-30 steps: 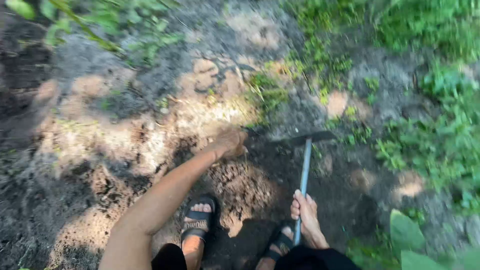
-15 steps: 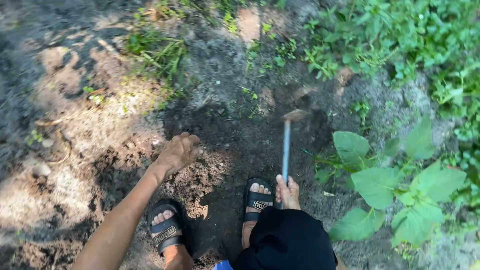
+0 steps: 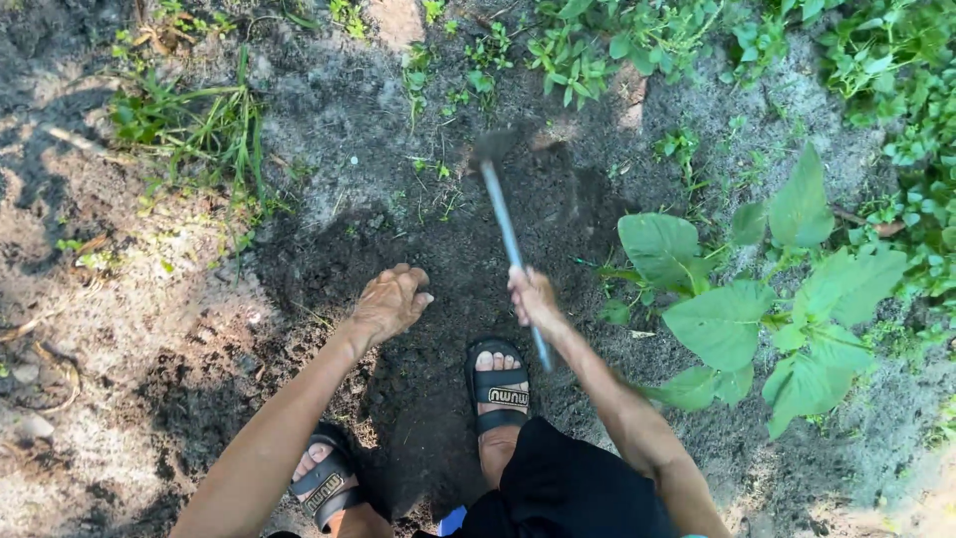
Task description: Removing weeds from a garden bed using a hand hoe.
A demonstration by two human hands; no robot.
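Feet: two are counted, each in a black sandal; the left sandal (image 3: 324, 483) and the right sandal (image 3: 499, 387) are planted on dark turned soil, nearest the camera.
Left hand (image 3: 390, 302): nothing is held; the fingers are loosely curled, palm down, above the loosened dark soil patch (image 3: 438, 259).
Right hand (image 3: 534, 297): it is closed around the shaft of the one hoe (image 3: 506, 231), low on the handle.
Hoe: a thin blue-grey shaft is seen running up and away from the grip; the blurred blade (image 3: 495, 145) lies at the far edge of the dug patch.
Step in hand: a chopping stroke into the soil is judged to be under way, one-handed.
Next move: a firm grip and a pull toward the feet would be called for, kept apart from the toes.
Beyond: one broad-leaved plant (image 3: 767, 309) at right, one grass tuft (image 3: 199, 120) at far left.
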